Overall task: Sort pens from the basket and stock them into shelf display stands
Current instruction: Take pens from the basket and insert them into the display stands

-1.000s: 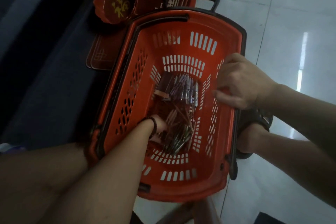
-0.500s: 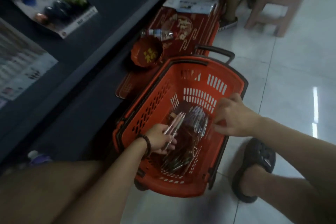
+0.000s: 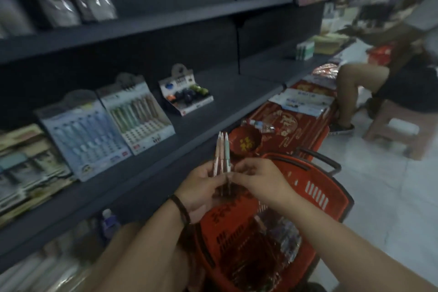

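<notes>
Together, two hands — left hand (image 3: 201, 187), right hand (image 3: 258, 179) — hold three pens (image 3: 222, 154).

A single wide-angle camera sits on the person's head and looks forward and slightly down along a shop aisle, with the dark shelf (image 3: 194, 123) running off to the left and the pale floor (image 3: 391, 197) to the right. It is close to the left hand (image 3: 201, 187) and right hand (image 3: 258, 180), raised at mid-frame above the red basket (image 3: 315, 192). The edges bend and blur from the lens.
</notes>
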Demonstrator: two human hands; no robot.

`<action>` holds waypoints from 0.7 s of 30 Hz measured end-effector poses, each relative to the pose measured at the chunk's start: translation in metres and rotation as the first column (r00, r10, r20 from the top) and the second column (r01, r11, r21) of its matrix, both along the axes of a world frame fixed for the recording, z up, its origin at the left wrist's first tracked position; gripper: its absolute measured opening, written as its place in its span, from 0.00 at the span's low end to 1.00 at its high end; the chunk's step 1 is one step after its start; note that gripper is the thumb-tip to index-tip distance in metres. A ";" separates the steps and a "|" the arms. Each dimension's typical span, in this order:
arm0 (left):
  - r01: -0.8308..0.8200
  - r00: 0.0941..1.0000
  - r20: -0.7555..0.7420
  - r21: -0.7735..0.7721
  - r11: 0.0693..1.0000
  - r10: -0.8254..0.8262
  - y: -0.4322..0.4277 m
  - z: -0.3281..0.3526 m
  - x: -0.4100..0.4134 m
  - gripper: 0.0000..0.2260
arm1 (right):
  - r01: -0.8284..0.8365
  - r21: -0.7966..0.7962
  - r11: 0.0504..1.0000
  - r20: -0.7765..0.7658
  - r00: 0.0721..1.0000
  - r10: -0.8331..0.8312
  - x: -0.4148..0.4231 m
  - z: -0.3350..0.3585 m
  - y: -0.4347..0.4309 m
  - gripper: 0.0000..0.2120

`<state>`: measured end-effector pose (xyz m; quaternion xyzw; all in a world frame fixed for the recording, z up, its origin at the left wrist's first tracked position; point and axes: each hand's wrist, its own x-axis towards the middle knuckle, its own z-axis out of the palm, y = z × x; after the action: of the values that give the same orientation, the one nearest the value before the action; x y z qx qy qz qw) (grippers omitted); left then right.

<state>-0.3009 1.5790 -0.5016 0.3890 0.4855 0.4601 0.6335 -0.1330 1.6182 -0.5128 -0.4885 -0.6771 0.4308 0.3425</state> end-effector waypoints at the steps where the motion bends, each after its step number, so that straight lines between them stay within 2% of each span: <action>1: -0.024 1.000 -0.011 0.032 0.999 0.025 -0.005 0.010 -0.006 0.10 | 0.015 0.009 1.000 -0.040 0.999 -0.014 -0.009 0.008 -0.006 0.08; 4: -0.099 0.993 -0.052 0.109 0.989 0.105 -0.017 0.032 -0.020 0.08 | 0.016 0.012 1.000 -0.153 0.988 -0.014 -0.031 0.030 -0.021 0.07; 6: -0.123 0.992 -0.019 0.129 0.984 0.127 -0.023 0.040 -0.026 0.07 | 0.024 -0.009 1.000 -0.203 0.979 -0.025 -0.045 0.042 -0.025 0.07; 10: -0.141 0.990 0.038 0.143 0.980 0.137 -0.029 0.043 -0.043 0.08 | 0.027 0.052 0.998 -0.120 0.992 -0.021 -0.067 0.054 -0.021 0.10; 12: -0.166 0.986 0.002 0.157 0.974 0.168 -0.027 0.041 -0.058 0.10 | 0.022 0.115 0.993 -0.068 0.998 -0.014 -0.076 0.057 -0.015 0.10; 14: -0.239 0.965 -0.072 0.167 0.956 0.254 -0.023 0.041 -0.079 0.11 | -0.015 0.137 0.990 -0.056 0.998 0.023 -0.086 0.061 -0.008 0.08; 16: -0.337 0.932 -0.084 0.160 0.928 0.353 -0.018 0.045 -0.102 0.10 | -0.070 0.164 0.984 -0.049 0.996 0.080 -0.096 0.067 0.002 0.07; 19: -0.461 0.886 0.019 0.161 0.873 0.464 -0.002 0.053 -0.140 0.11 | -0.138 0.228 0.964 -0.013 0.989 0.144 -0.116 0.075 0.020 0.08; 21: -0.503 0.864 0.114 0.164 0.849 0.490 0.009 0.059 -0.164 0.10 | -0.154 0.214 0.964 -0.036 0.986 0.166 -0.133 0.080 0.031 0.12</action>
<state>-0.4648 1.5881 -0.4423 0.2926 0.5019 0.6647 0.4697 -0.2658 1.6489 -0.4331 -0.3814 -0.7467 0.3957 0.3746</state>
